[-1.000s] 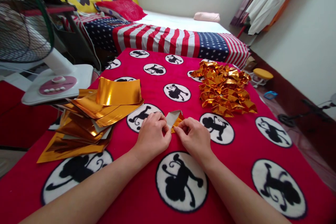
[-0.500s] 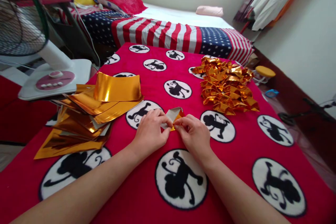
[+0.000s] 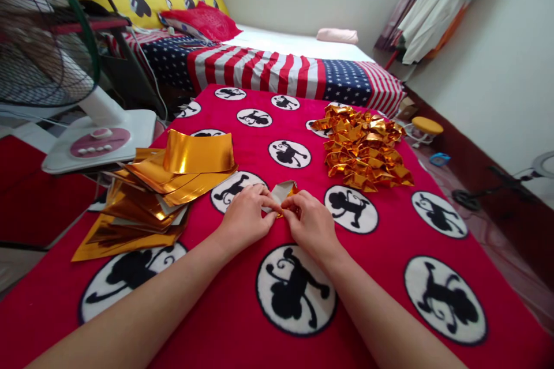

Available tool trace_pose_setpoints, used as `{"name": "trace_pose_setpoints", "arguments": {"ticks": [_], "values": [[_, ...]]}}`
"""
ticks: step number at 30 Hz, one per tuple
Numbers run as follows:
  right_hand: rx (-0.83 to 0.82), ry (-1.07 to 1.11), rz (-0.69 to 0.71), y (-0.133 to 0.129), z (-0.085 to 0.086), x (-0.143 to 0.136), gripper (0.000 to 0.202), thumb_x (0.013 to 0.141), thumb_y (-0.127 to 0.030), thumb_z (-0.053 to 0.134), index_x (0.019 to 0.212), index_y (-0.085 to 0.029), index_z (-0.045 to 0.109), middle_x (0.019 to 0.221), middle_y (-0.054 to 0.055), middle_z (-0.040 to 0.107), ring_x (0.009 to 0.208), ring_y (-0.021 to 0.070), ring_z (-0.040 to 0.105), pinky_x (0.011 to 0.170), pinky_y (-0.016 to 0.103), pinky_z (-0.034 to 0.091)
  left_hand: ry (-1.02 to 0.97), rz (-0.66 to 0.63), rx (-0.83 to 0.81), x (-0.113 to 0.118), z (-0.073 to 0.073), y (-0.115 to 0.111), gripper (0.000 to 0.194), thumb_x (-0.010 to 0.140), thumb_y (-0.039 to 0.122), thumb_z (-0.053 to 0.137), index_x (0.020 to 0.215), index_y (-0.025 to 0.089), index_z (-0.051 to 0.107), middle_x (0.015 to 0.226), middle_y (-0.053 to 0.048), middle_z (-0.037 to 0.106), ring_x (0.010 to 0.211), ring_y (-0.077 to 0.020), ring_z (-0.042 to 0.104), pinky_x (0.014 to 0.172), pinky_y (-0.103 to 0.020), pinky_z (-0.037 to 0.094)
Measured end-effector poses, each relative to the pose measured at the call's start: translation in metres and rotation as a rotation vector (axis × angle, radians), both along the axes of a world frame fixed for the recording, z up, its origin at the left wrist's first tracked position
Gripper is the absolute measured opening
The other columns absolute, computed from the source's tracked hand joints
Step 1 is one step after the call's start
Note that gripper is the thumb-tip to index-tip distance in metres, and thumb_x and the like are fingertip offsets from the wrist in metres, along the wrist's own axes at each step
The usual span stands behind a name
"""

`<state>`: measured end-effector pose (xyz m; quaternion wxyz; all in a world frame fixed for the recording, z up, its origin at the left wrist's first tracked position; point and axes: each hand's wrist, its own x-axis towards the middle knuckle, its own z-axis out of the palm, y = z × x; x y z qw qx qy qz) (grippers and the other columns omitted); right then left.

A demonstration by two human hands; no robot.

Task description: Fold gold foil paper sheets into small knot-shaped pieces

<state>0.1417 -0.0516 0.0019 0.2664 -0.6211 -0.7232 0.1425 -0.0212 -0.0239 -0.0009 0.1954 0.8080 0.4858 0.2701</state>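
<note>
Your left hand has closed in to meet your right hand, both now pinching the near end of the partly folded sheet on the red cloth, so the fold seems held from both sides, between the loose gold sheets at left and the folded gold pieces at right.

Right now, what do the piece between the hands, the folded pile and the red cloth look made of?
Piece: likely foil-faced paper; gold side shiny, grey side dull.
Folded pile: seemingly similar; glossy, sharply creased.
Red cloth: probably fleece-like fabric; matte, soft-edged prints.
</note>
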Motion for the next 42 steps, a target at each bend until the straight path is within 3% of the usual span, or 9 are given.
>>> {"name": "trace_pose_setpoints", "arguments": {"ticks": [3, 8, 14, 19, 21, 24, 30, 34, 42], "values": [[-0.023, 0.023, -0.032, 0.001, -0.001, 0.0, 0.005, 0.079, -0.021, 0.067, 0.083, -0.022, 0.069, 0.083, 0.001, 0.064, 0.077, 0.0171, 0.059, 0.064, 0.027, 0.04, 0.006, -0.003, -0.015, 0.0, 0.0, 0.001, 0.016, 0.075, 0.018, 0.065, 0.078, 0.026, 0.078, 0.087, -0.003, 0.063, 0.088, -0.0199, 0.058, 0.083, -0.035, 0.049], [-0.087, 0.116, 0.004, 0.003, 0.001, 0.003, 0.023, 0.077, -0.006, 0.058, 0.085, -0.022, 0.072, 0.086, 0.001, 0.066, 0.078, 0.0148, 0.061, 0.066, 0.025, 0.041, 0.016, 0.003, -0.026, -0.001, 0.0, 0.002, 0.015, 0.075, 0.019, 0.066, 0.078, 0.026, 0.078, 0.089, -0.003, 0.064, 0.09, -0.02, 0.058, 0.084, -0.034, 0.048], [-0.062, 0.134, -0.006, 0.004, -0.001, 0.004, 0.017, 0.079, -0.01, 0.061, 0.082, -0.022, 0.072, 0.084, 0.001, 0.066, 0.077, 0.0159, 0.062, 0.067, 0.026, 0.042, 0.007, -0.005, -0.04, 0.0, 0.0, 0.002, 0.016, 0.075, 0.018, 0.065, 0.078, 0.025, 0.078, 0.09, -0.004, 0.064, 0.09, -0.0208, 0.058, 0.085, -0.035, 0.048], [-0.015, 0.215, 0.051, 0.004, -0.006, 0.006, 0.03, 0.08, 0.001, 0.051, 0.081, -0.02, 0.071, 0.085, 0.003, 0.066, 0.083, 0.0169, 0.061, 0.072, 0.027, 0.044, -0.048, -0.182, -0.049, -0.014, 0.003, 0.01, 0.041, 0.073, -0.003, 0.049, 0.085, 0.024, 0.077, 0.09, -0.003, 0.066, 0.093, -0.0186, 0.059, 0.087, -0.033, 0.047], [0.021, 0.243, 0.084, 0.004, -0.008, 0.007, 0.03, 0.08, 0.002, 0.05, 0.081, -0.02, 0.07, 0.084, 0.003, 0.065, 0.082, 0.017, 0.06, 0.073, 0.027, 0.044, -0.104, -0.266, -0.058, -0.023, 0.006, 0.015, 0.042, 0.073, -0.004, 0.048, 0.09, 0.023, 0.076, 0.097, -0.003, 0.066, 0.096, -0.0176, 0.06, 0.089, -0.031, 0.047], [0.077, 0.281, 0.131, 0.003, -0.01, 0.008, 0.029, 0.082, 0.002, 0.049, 0.079, -0.02, 0.068, 0.083, 0.003, 0.063, 0.082, 0.0172, 0.059, 0.075, 0.028, 0.044, -0.159, -0.26, -0.041, -0.032, 0.006, 0.02, 0.039, 0.075, -0.001, 0.051, 0.096, 0.024, 0.073, 0.11, -0.004, 0.063, 0.104, -0.0182, 0.058, 0.085, -0.029, 0.05], [0.151, 0.289, 0.119, 0.01, -0.014, 0.011, 0.025, 0.081, 0.001, 0.052, 0.077, -0.02, 0.066, 0.083, 0.003, 0.062, 0.083, 0.0184, 0.058, 0.076, 0.03, 0.044, -0.118, -0.232, 0.159, -0.033, -0.004, 0.022, 0.031, 0.08, 0.004, 0.056, 0.097, 0.024, 0.072, 0.115, -0.005, 0.06, 0.109, -0.0195, 0.055, 0.097, -0.036, 0.046], [0.15, 0.277, 0.127, 0.012, -0.015, 0.011, 0.028, 0.081, 0.001, 0.05, 0.079, -0.021, 0.068, 0.085, 0.003, 0.06, 0.083, 0.0179, 0.058, 0.075, 0.03, 0.044, -0.065, -0.241, 0.317, -0.033, -0.004, 0.023, 0.021, 0.085, 0.011, 0.059, 0.092, 0.025, 0.073, 0.115, -0.005, 0.062, 0.106, -0.0197, 0.055, 0.092, -0.036, 0.046], [0.11, 0.314, 0.104, 0.007, -0.009, 0.01, 0.016, 0.074, -0.006, 0.063, 0.074, -0.021, 0.069, 0.085, 0.002, 0.058, 0.084, 0.0175, 0.058, 0.079, 0.03, 0.045, 0.076, -0.502, 0.467, -0.028, 0.006, 0.013, 0.014, 0.091, 0.021, 0.057, 0.089, 0.026, 0.071, 0.088, 0.001, 0.071, 0.088, -0.0143, 0.06, 0.085, -0.032, 0.039]]}}
